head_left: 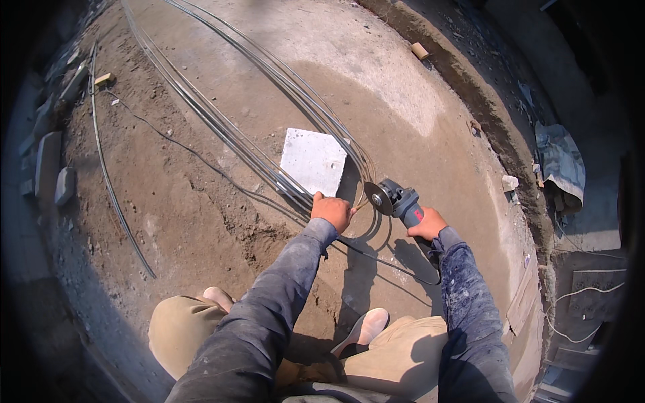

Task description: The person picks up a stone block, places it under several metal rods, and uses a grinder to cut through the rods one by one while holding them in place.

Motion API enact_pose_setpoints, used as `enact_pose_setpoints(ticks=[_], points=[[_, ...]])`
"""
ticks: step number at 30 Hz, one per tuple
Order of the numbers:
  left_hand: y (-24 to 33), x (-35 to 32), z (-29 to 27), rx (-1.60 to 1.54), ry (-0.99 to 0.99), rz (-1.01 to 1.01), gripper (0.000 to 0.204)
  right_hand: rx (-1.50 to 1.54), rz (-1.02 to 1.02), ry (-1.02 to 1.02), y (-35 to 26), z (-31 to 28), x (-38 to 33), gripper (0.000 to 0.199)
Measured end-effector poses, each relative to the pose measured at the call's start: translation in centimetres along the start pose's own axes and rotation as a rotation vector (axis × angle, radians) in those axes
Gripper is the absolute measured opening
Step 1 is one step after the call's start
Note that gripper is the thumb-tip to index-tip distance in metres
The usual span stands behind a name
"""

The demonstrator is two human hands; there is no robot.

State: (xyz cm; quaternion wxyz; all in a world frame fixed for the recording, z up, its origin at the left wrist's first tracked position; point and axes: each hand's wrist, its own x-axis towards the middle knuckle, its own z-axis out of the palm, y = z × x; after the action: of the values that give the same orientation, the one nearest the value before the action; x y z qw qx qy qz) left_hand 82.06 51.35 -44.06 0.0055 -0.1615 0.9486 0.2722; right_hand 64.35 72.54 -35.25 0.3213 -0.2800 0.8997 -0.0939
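The left hand [331, 211] has its fingers closed on the steel wires [269, 161] beside the white block [312, 160]; the right hand [427, 224] grips the angle grinder [396, 199], disc just right. A slipping wire could likely bring the disc against the left knuckles.

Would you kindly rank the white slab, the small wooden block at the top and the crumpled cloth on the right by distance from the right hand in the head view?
From the right hand:
1. White slab, up and to its left, beside the wire bundle.
2. Crumpled cloth, off to the right by the ledge.
3. Small wooden block, far up at the trench edge.
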Motion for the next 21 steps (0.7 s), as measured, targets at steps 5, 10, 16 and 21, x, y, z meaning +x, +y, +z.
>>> enact_pose_setpoints(ticks=[5,10,16,21], points=[[-0.12,-0.02,0.16,-0.007,0.008,-0.001,0.034,0.016,0.014,-0.02,0.07,0.08,0.06,0.049],[-0.04,0.02,0.03,-0.018,0.001,-0.014,0.034,0.004,0.018,-0.005,0.29,0.25,0.14,0.049],[-0.02,0.0,0.24,-0.03,0.027,-0.006,0.034,0.016,0.017,-0.009,0.23,0.28,0.05,0.048],[-0.06,0.04,0.37,-0.009,0.039,-0.006,0.033,0.015,0.016,-0.017,0.01,0.3,-0.08,0.048]])
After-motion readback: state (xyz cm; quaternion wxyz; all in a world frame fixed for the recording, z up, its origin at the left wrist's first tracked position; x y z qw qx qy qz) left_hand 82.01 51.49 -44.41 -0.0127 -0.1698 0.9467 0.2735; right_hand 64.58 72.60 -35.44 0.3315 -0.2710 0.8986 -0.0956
